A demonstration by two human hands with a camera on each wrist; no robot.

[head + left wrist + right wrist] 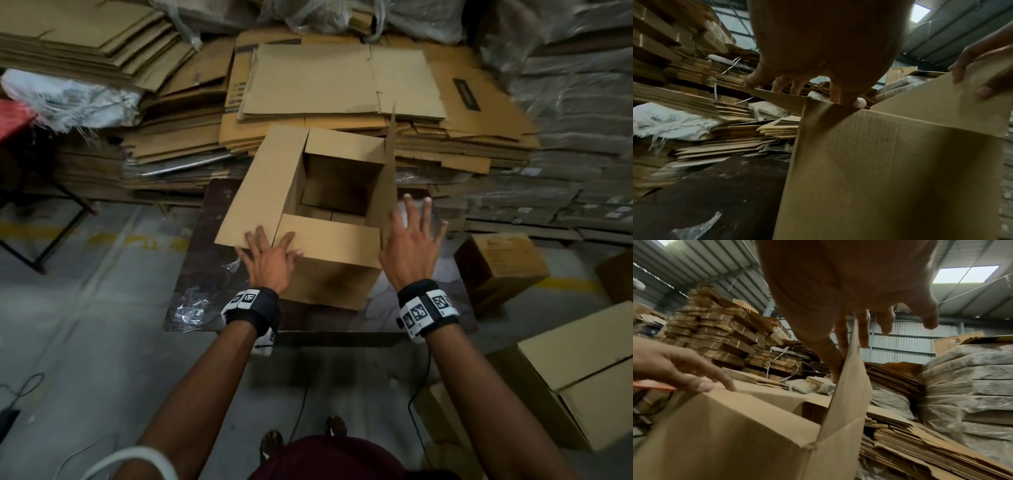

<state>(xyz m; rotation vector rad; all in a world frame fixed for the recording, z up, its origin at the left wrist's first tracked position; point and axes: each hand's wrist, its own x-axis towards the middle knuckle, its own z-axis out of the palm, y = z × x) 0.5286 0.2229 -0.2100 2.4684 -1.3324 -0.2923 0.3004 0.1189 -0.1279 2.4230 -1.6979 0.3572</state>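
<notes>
An open-topped cardboard box stands on a dark table. Its left flap lies folded outward, and its near flap lies folded in over the opening. The right flap stands upright. My left hand rests flat, fingers straight, where the left and near flaps meet, and shows again as the left hand on the box. My right hand is spread, fingers straight, against the upright flap's outer side. The right wrist view shows the right hand with that flap edge-on between its fingers.
Stacks of flattened cardboard fill the space behind the table. Plastic-wrapped bundles stand at the right, with a white sack at the left. Closed boxes sit on the floor at the right. Crumpled clear plastic lies on the table's left corner.
</notes>
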